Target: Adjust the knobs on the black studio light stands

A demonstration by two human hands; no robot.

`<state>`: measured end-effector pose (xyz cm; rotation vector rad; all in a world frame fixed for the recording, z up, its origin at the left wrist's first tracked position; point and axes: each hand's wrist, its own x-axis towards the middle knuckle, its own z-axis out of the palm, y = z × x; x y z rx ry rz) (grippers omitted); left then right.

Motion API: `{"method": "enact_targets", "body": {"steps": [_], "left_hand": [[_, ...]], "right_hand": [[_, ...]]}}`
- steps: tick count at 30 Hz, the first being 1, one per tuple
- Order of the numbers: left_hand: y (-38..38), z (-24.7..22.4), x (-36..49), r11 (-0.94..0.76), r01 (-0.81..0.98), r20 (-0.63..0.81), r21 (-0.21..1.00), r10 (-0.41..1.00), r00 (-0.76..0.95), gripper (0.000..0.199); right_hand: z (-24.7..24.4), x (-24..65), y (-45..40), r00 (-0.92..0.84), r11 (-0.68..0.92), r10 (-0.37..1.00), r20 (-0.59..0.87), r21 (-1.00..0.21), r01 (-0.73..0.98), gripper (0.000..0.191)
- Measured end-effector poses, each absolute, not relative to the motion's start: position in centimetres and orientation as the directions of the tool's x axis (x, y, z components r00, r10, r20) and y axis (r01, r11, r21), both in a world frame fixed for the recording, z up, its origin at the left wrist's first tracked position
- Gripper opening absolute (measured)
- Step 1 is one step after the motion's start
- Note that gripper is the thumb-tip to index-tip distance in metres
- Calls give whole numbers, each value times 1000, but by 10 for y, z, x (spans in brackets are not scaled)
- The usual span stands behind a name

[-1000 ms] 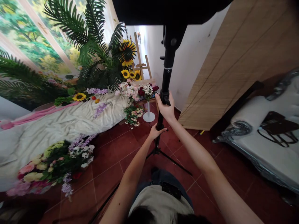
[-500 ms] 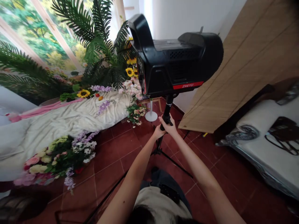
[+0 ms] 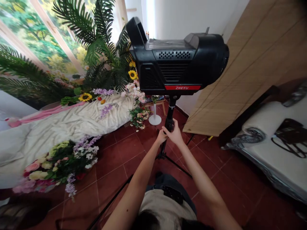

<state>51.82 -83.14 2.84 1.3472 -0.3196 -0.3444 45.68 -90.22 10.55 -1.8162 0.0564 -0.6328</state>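
Note:
A black ZHEYU studio light sits on top of a black light stand pole, its red label facing me. My left hand and my right hand meet on the pole just below the light, around a dark knob or collar. Both hands are wrapped around that part, with the right one higher. The stand's tripod legs spread out on the floor beneath them.
Dark red floor tiles surround the stand. To the left lie a white cloth and a large flower arrangement, with palm fronds behind. A bamboo panel leans on the right, beside a white sofa holding a dark bag.
The light has come down into full view and turned so its side faces me. My hands have moved closer together on the pole.

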Motion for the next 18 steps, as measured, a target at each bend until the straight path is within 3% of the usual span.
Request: {"method": "enact_targets", "body": {"steps": [4,8,12,15,18], "left_hand": [[-832,19,520,115,24,28,993,-425,905,37],[-835,9,520,118,82,-32,990,-378,925,43],[-836,5,519,118,54,-8,992,-363,932,45],[-836,7,519,120,7,37,993,-363,931,46],[-835,12,516,117,11,31,993,-357,933,46]], "right_hand": [[80,425,-917,805,-397,-416,422,-881,256,52],[54,408,-930,796,-404,-512,324,-908,109,38],[46,411,-931,837,-323,-502,218,-945,53,36],[45,419,-928,850,-149,-515,110,-988,37,37],[43,426,-928,865,173,-496,-76,-985,13,34]]}}
